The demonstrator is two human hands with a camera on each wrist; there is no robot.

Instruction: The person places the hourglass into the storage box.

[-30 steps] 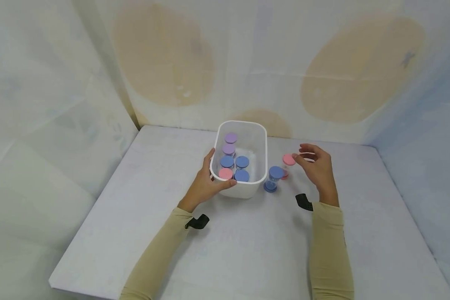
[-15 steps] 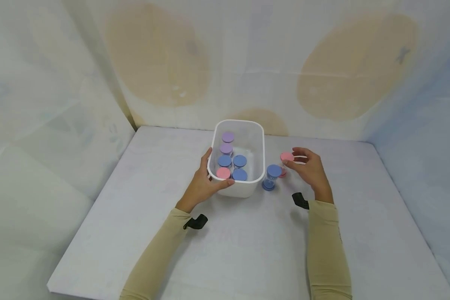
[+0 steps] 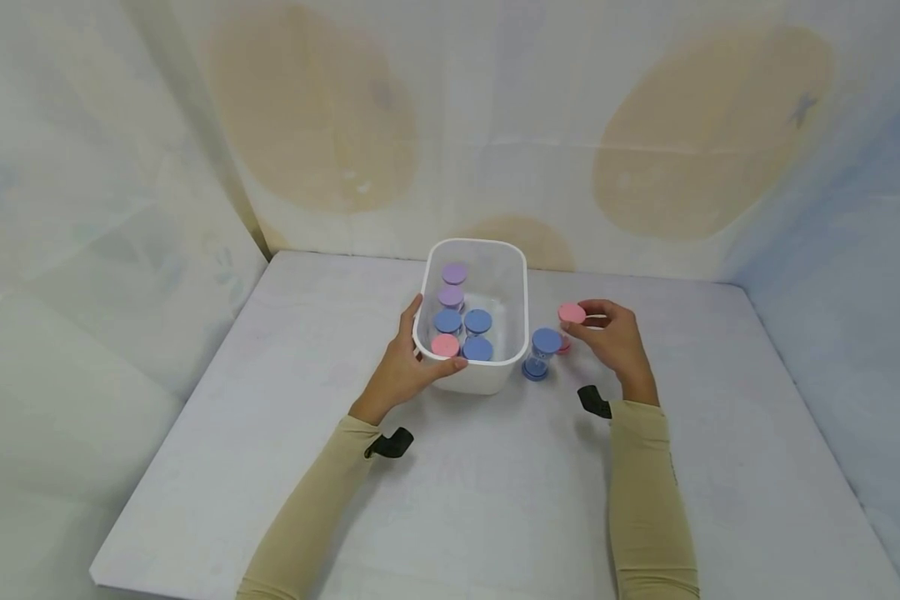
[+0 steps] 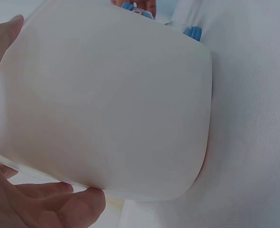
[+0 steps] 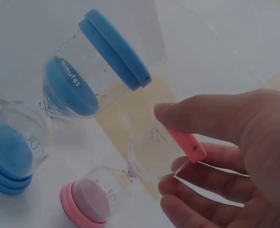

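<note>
So the right hand [image 3: 615, 342] has its fingers curled around the top cap of a pink sand timer [image 3: 570, 321], thumb on one side of the pink cap and the other fingertips [image 5: 178, 183] on the opposite side, so the timer sits right between them. It stands upright on the white table [image 3: 495, 500]. Just beside those fingers, toward the bin, is a blue sand timer [image 3: 543, 352], untouched and also upright. The left hand [image 3: 408, 367] grips the near corner of the white plastic bin [image 3: 521, 283], thumb along the side wall and fingers wrapped under the front. Inside the bin are more timers with purple, blue and pink caps.
</note>
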